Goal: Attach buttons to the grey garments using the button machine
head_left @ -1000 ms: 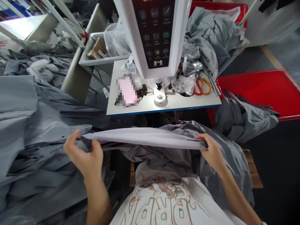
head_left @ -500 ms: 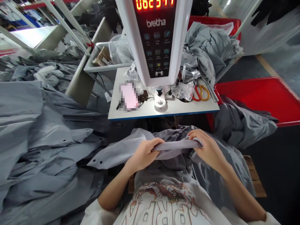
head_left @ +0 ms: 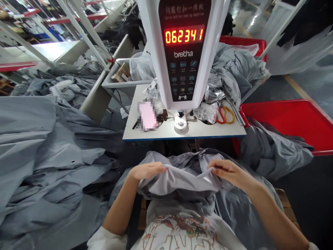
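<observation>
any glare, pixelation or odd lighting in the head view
Head view: the red digits glow brightly, the pink item is pixelated, light pools on the white tabletop under the machine; same head view: the held grey fabric shows soft sheen.

Scissors [head_left: 225,115], plastic [head_left: 208,111] on white table [head_left: 218,131]

Pink object [head_left: 147,116] under a pixelated blur

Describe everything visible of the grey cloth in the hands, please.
The grey cloth looks thin and smooth, with slight sheen. It is bunched in loose folds on the near side of the white table. The left hand and right hand pinch its upper edge, which sags between them; its full shape is unclear.
</observation>
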A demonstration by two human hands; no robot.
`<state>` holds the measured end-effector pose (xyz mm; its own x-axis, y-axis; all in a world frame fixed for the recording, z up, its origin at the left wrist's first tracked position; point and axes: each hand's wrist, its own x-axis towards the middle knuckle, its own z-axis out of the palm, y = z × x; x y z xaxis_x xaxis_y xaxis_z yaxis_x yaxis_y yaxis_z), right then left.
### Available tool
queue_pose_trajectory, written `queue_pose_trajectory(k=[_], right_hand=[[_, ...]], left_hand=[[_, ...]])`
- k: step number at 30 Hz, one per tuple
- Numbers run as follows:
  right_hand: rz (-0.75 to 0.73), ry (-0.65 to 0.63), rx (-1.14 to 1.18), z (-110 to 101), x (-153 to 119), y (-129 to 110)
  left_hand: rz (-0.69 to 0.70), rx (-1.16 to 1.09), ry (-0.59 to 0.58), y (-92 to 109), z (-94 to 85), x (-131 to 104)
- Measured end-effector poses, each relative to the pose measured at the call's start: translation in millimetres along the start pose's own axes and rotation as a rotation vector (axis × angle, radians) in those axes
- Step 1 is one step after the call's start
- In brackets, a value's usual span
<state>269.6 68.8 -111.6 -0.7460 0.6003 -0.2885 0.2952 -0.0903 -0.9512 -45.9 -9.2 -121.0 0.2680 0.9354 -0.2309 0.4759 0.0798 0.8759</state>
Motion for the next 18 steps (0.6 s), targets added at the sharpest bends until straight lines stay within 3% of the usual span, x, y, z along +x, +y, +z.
queue_pose_trajectory(k=[3, 6, 9, 14, 18], right_hand=[[-0.001, 0.154, 0.051, 10, 15, -4], [0.039, 0.297, 0.150, 17, 26, -4], [0.086, 0.328, 0.157, 20, 29, -2], [-0.102, 0.334, -0.386, 22, 21, 6], [-0.213, 0.445, -0.745, 22, 19, 22]], left_hand=[[-0.012, -0.073, -0.110, 14, 5.1, 5], [-0.028, -0.136, -0.002, 26, 12.4, 10], [-0.065, -0.152, 0.149, 27, 18.8, 13], [-0.085, -0.187, 0.260, 20, 20.5, 11], [-0.091, -0.301, 0.120, 16, 12.7, -1]])
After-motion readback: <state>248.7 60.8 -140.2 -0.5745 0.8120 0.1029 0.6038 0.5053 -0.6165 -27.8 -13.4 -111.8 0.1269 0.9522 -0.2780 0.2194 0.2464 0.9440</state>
